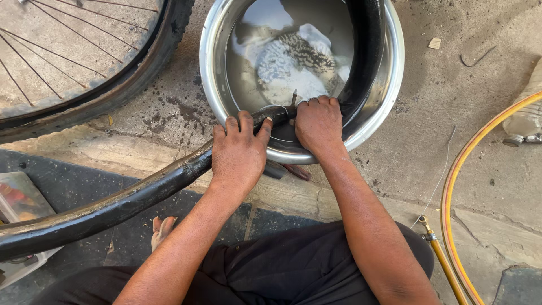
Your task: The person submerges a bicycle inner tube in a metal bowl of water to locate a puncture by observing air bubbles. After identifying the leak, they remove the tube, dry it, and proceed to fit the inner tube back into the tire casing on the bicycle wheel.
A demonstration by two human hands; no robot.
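Cracked concrete floor, steel basin of murky water. Left hand and right hand both clenched on black tube at basin's near rim; fingertips hidden, tube cut off left. Wheel cropped at top-left edge.

My only view comes from the camera on my head, looking almost straight down and close in on the round shiny steel basin of water on the concrete floor. The basin fills the upper middle; below it my lap closes the frame, and left of it a spoked bicycle wheel is cut off.
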